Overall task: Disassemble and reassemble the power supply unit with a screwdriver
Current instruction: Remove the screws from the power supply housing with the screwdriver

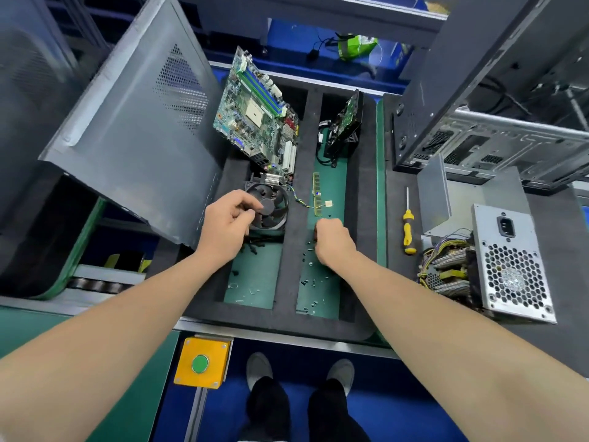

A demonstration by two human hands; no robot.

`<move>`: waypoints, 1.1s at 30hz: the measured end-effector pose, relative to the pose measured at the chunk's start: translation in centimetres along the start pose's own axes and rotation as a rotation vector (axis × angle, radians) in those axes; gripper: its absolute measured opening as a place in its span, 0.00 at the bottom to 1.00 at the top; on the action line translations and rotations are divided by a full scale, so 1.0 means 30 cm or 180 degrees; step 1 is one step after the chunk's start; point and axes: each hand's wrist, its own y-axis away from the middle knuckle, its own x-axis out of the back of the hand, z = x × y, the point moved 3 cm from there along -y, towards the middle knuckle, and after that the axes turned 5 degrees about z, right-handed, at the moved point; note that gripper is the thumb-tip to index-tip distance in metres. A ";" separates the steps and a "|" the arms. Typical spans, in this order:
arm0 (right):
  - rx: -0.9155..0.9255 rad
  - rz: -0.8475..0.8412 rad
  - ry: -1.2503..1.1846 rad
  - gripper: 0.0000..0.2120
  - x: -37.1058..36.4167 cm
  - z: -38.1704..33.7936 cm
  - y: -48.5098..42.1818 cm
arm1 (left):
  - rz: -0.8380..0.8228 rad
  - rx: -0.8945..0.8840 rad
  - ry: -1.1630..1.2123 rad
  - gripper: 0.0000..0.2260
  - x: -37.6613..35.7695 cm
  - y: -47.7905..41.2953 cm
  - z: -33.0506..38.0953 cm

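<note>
One power supply [510,266]: lies on the tabletop [398,298] at far right, lid off, its wires and heat sinks bared on the left side and its fan grille facing up.
Lid [471,199]: bent grey sheet standing just behind the power supply.
Screwdriver [408,228]: yellow handle; lies flat between the tray [294,218] and the power supply, touching neither. Its long axis runs away from the person, handle nearer, tip farther.
Key relation: screwdriver and power supply both lie to the right of both hands. The right hand [333,244] is the nearer one; the screwdriver comes first and the power supply beyond it. A reach would probably go sideways to the right and meet the handle end.
Right hand: over the tray's right compartment, above loose screws [309,282], knuckles up and fingers curled under. Whether they hold a screw cannot be told.
Left hand [226,224]: over the left compartment, at the fan [271,208], fingers bent toward the thumb. Whether they pinch anything cannot be told.
Tray: black foam with green floors; a motherboard [258,113] leans at the back.
</note>
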 end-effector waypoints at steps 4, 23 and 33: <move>0.0147 -0.0012 0.0180 0.09 -0.020 0.003 -0.025 | 0.0047 0.0254 0.0265 0.11 0.008 -0.014 -0.015; -0.0077 -0.0169 -0.3256 0.14 0.236 -0.005 0.165 | -0.0884 -0.0358 -0.0469 0.07 -0.196 -0.046 0.206; -0.0492 0.0070 -0.3935 0.14 0.309 0.127 0.185 | -0.1227 -0.0390 -0.0030 0.03 -0.283 -0.099 0.296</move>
